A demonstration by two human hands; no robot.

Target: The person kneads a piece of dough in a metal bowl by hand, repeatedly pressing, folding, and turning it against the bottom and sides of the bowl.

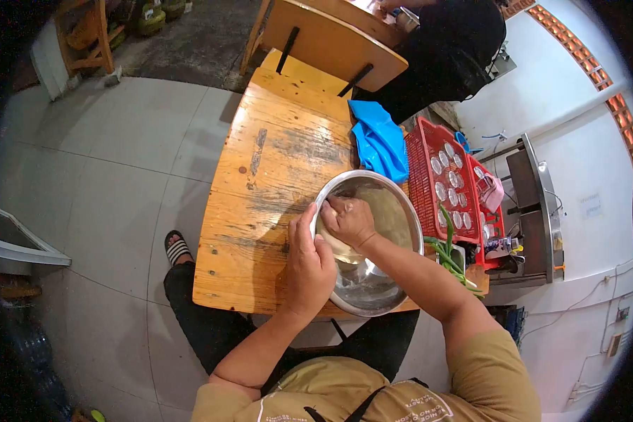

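A large metal bowl [383, 295] rests at the right front part of the wooden table [239, 239]. My left hand [311, 264] grips the bowl's left rim, thumb and fingers closed on it. Inside the bowl, my right hand [349, 221] presses with curled fingers on a pale, smooth mass that looks like dough [337, 247]. White residue shows on the bowl's bottom and sides. The fingertips of my right hand are hidden against the mass.
Behind the bowl lies a blue plastic bag [380, 141]. A red basket [418, 162] with clear cups stands to the right, green stalks [449, 246] nearer the bowl. A person in black [450, 56] is beyond a wooden bench [337, 46]. A metal sink unit [531, 204] stands far right.
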